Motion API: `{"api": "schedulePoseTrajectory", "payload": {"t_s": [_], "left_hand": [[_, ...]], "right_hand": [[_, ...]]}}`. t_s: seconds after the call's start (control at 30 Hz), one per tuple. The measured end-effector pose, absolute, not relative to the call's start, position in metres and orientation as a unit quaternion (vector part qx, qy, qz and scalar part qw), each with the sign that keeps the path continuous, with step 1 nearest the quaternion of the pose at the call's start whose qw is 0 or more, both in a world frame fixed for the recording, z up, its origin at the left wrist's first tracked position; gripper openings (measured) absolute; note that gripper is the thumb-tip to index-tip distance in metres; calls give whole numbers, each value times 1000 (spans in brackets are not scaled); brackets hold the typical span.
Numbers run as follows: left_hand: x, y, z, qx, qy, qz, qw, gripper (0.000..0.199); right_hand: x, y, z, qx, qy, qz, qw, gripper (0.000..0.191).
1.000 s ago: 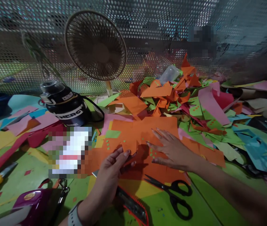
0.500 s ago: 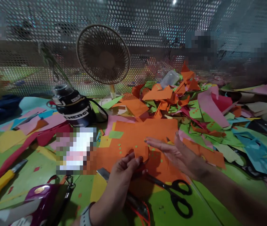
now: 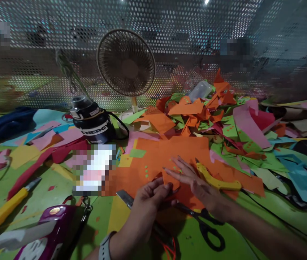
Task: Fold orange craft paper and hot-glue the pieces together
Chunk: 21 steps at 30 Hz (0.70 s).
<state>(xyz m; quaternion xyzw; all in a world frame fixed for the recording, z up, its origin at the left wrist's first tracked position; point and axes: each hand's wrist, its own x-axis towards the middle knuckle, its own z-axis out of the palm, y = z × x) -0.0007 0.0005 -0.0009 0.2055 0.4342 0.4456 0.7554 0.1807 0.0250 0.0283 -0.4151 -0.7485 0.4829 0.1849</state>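
Note:
My left hand (image 3: 152,196) pinches a small folded orange paper piece (image 3: 170,180) above a large orange sheet (image 3: 169,148). Fingers spread, my right hand (image 3: 199,184) hovers just right of that piece, holding nothing. Tiny green paper bits (image 3: 146,171) lie on the sheet. Black-handled scissors (image 3: 210,234) rest below my right hand, their blades partly hidden. A yellow corded tool (image 3: 213,178) lies beyond my right wrist. Beside my left forearm, a metal blade (image 3: 125,198) sticks out.
A black bottle (image 3: 95,126) stands left of a fan (image 3: 126,63). Orange and green scraps (image 3: 191,112) are heaped at the back. At the left lie a purple power strip (image 3: 50,231), a yellow-handled tool (image 3: 4,213) and a blurred bright phone-like object (image 3: 95,168).
The view has shifted, so most things sit further right. My right hand has moved closer to the folded piece and lower, uncovering the yellow corded tool. My left hand still pinches the paper.

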Motion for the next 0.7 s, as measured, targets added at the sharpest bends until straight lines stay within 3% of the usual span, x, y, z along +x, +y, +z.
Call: {"api": "schedulePoseTrajectory", "payload": {"t_s": [0.7], "left_hand": [[-1,-2,1,203,417,445,766,23]], "right_hand": [[181,25,13,-402,-803,407,168,64]]}}
